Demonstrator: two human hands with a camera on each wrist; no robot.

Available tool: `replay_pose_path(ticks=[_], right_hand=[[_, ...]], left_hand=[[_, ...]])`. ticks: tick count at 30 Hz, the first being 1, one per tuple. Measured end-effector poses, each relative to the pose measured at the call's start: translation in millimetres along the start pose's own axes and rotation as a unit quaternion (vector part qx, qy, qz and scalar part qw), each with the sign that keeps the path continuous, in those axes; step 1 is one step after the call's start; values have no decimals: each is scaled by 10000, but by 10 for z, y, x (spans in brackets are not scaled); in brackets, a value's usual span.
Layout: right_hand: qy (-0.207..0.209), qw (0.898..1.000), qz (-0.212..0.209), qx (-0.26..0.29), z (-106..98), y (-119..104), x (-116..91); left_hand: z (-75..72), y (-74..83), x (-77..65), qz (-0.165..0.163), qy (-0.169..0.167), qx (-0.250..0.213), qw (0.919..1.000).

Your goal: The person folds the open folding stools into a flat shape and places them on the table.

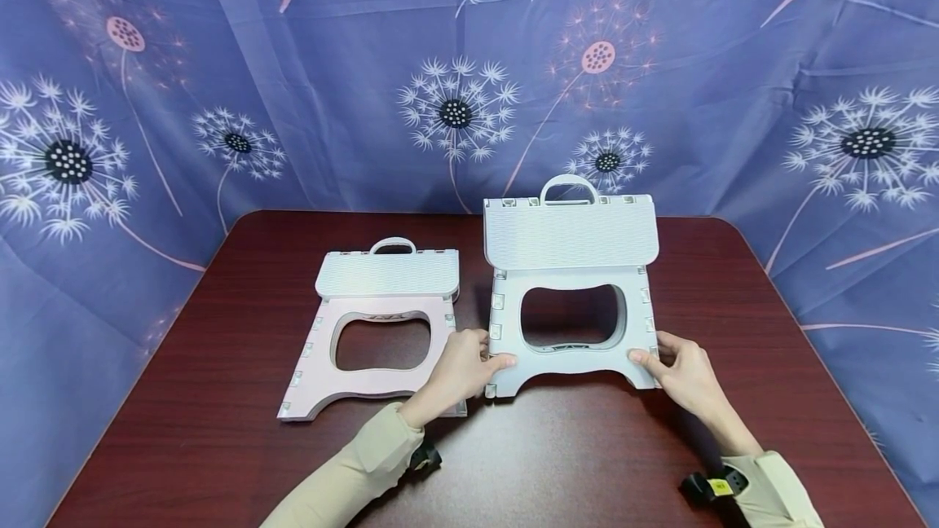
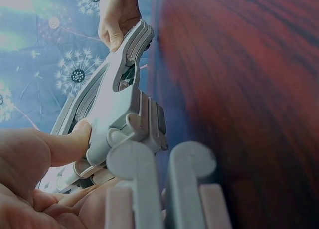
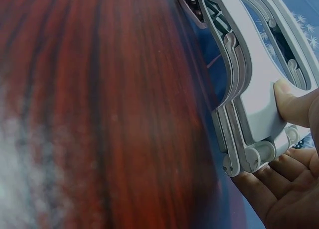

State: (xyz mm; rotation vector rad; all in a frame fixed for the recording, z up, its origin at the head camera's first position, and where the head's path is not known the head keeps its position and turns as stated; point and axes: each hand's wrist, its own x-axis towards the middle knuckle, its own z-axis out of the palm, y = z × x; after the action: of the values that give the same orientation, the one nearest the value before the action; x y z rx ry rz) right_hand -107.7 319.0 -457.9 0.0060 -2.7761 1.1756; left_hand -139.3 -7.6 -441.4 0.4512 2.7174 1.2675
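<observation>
A light blue-white folding stool (image 1: 572, 235), folded flat with its handle at the far end, is held between both hands at the right of the table's middle. My left hand (image 1: 462, 367) grips its lower left leg, thumb on the upper face and fingers underneath. The right hand (image 1: 689, 373) grips the lower right leg the same way. In the right wrist view the right thumb (image 3: 294, 104) presses the leg's face. To the left lies a smaller folding stool (image 1: 389, 275), also folded, with a pinkish frame and white seat; my left forearm overlaps its lower right leg.
The dark red-brown wooden table (image 1: 183, 398) has rounded far corners. Behind it and at both sides hangs a blue cloth (image 1: 330, 63) with dandelion prints. A black strap device (image 1: 707, 487) is worn on the right wrist.
</observation>
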Motion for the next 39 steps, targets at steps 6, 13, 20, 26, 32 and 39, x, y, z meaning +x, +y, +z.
replay_pose_path(ticks=[6, 13, 20, 26, 32, 39], right_hand=[[-11, 10000, 10, 33, 1, -8, -1], [-29, 10000, 15, 45, -3, -15, -7], [-8, 10000, -37, -7, 3, -2, -2], [-14, 10000, -20, -22, 2, -9, 3], [-17, 10000, 34, -75, 7, 0, -4], [-44, 9999, 34, -128, 11, 9, -1]], left_hand=[[4, 1, 1, -35, -22, -36, 10000], [-1, 5, 0, -6, -29, -13, 10000], [-3, 8, -4, -27, -35, -48, 10000], [2, 3, -1, -38, -24, -73, 10000], [4, 0, -3, -75, -37, -23, 10000], [6, -9, -7, -135, -47, -42, 9999]])
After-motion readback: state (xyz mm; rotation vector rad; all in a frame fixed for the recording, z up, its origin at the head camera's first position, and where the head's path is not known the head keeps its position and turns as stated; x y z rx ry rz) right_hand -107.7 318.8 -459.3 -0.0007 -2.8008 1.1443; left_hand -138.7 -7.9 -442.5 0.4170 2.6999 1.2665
